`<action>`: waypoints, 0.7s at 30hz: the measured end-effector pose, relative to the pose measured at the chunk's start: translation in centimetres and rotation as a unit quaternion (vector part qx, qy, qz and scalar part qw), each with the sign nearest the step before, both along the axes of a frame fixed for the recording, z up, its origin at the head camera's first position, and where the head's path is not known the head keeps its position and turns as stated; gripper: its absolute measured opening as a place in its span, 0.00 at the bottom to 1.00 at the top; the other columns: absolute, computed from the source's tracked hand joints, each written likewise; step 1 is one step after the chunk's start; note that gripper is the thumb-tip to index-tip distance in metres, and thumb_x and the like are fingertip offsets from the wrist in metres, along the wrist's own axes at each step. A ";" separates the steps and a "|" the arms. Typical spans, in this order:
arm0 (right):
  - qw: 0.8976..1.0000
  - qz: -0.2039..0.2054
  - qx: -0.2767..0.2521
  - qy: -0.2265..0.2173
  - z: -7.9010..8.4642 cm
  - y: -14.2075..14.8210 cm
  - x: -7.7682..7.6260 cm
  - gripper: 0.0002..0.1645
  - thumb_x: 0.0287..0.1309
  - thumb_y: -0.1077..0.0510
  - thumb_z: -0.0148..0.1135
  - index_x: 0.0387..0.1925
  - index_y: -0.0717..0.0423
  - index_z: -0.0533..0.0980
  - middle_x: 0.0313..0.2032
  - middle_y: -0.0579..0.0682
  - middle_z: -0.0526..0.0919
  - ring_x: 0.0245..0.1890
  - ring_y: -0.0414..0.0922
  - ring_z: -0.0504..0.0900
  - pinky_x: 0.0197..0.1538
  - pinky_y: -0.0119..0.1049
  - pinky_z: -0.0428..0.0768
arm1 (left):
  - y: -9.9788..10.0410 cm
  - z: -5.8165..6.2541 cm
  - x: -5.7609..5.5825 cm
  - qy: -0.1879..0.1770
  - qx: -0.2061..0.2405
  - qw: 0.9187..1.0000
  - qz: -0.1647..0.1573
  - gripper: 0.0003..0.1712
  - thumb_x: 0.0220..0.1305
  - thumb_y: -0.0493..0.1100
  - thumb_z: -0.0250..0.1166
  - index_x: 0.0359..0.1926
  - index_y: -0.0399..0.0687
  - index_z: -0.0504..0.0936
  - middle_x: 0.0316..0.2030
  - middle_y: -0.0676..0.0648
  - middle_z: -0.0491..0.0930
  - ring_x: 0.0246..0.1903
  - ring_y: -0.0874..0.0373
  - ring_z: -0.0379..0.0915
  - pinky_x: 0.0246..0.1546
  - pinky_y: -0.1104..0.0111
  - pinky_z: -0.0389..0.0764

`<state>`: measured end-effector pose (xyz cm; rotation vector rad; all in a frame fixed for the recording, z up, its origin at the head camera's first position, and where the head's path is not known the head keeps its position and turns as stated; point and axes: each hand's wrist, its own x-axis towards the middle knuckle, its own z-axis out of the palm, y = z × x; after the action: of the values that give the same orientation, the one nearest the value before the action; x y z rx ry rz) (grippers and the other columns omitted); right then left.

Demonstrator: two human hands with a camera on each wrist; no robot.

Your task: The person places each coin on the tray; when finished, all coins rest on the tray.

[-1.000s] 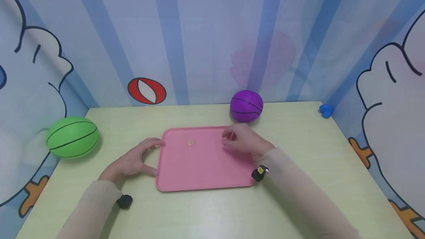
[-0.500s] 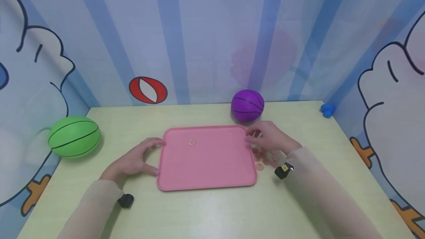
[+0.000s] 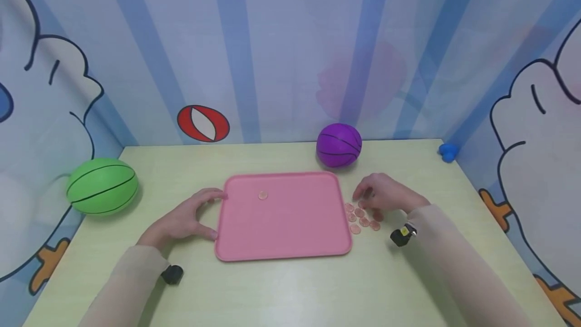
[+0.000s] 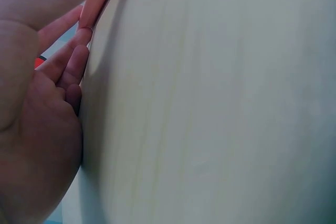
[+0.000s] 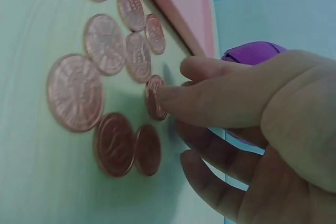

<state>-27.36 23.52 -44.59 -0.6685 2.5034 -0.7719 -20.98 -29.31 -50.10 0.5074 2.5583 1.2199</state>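
Note:
Several copper-coloured coins (image 3: 364, 221) lie in a loose cluster on the table beside the right edge of a pink tray (image 3: 281, 228). My right hand (image 3: 386, 192) is over the far side of this cluster, fingers bent and pointing down. In the right wrist view its thumb tip overlaps one coin (image 5: 153, 98), while the index finger stands apart from the thumb. A single coin (image 3: 263, 195) lies inside the tray, toward its back left. My left hand (image 3: 183, 218) touches the tray's left edge with spread thumb and fingertips.
A purple ball (image 3: 339, 145) stands behind the tray's back right corner. The green ball (image 3: 102, 186) is at the table's left edge. A small blue object (image 3: 448, 152) sits in the back right corner. Printed curtains (image 3: 290, 54) enclose the table (image 3: 281, 291).
My right hand has moved right, from above the tray to the coins on the table, uncovering most of them. The left hand has stayed at the tray's left edge.

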 end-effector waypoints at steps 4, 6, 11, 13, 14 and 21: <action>1.000 0.011 -0.004 -0.001 -0.6 0.3 0.1 0.13 0.62 0.73 0.64 0.46 0.60 0.85 0.36 0.51 0.87 0.19 0.46 0.85 0.45 0.38 0.84 | 0.0 0.0 0.0 -0.004 -0.001 1.000 0.003 0.58 0.43 0.51 0.88 0.76 0.60 0.70 0.77 0.44 0.62 0.75 0.37 0.55 0.75 0.30 0.52; 1.000 0.010 -0.005 0.000 -0.8 0.4 0.1 0.13 0.62 0.73 0.64 0.46 0.60 0.85 0.36 0.52 0.87 0.19 0.46 0.84 0.44 0.38 0.84 | 0.1 0.0 0.0 -0.009 0.001 1.000 0.004 0.58 0.43 0.51 0.88 0.76 0.60 0.70 0.77 0.45 0.62 0.75 0.38 0.54 0.75 0.31 0.52; 1.000 0.002 -0.002 -0.002 -0.9 0.5 0.1 0.12 0.64 0.72 0.65 0.46 0.59 0.85 0.37 0.53 0.86 0.18 0.46 0.84 0.41 0.36 0.85 | 0.2 -0.1 -0.1 -0.015 0.004 1.000 0.009 0.59 0.42 0.52 0.88 0.75 0.61 0.70 0.77 0.46 0.62 0.75 0.39 0.54 0.75 0.31 0.52; 1.000 0.001 0.001 0.002 -0.9 0.5 0.1 0.11 0.64 0.72 0.65 0.45 0.59 0.85 0.37 0.52 0.86 0.19 0.45 0.85 0.41 0.36 0.85 | 0.2 -0.1 -0.1 -0.015 0.002 1.000 0.009 0.58 0.42 0.52 0.88 0.75 0.62 0.70 0.77 0.46 0.62 0.75 0.39 0.55 0.75 0.31 0.53; 1.000 0.000 0.003 0.004 -0.9 0.4 0.1 0.11 0.63 0.71 0.66 0.45 0.59 0.85 0.37 0.52 0.86 0.19 0.45 0.84 0.41 0.36 0.84 | 0.2 -0.1 -0.1 -0.015 0.001 1.000 0.010 0.58 0.42 0.52 0.88 0.75 0.62 0.70 0.77 0.46 0.62 0.75 0.39 0.55 0.75 0.31 0.53; 1.000 0.013 0.012 0.009 -0.8 0.4 -0.3 0.09 0.65 0.68 0.67 0.45 0.57 0.85 0.35 0.49 0.86 0.20 0.43 0.84 0.45 0.38 0.83 | 0.2 0.0 -0.1 -0.010 -0.003 1.000 0.007 0.58 0.43 0.51 0.88 0.76 0.61 0.69 0.77 0.45 0.61 0.74 0.38 0.55 0.74 0.30 0.53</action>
<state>-27.61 23.92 -45.42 -0.7015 2.5108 -0.7272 -21.05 -29.15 -50.10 0.4754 2.5528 1.2149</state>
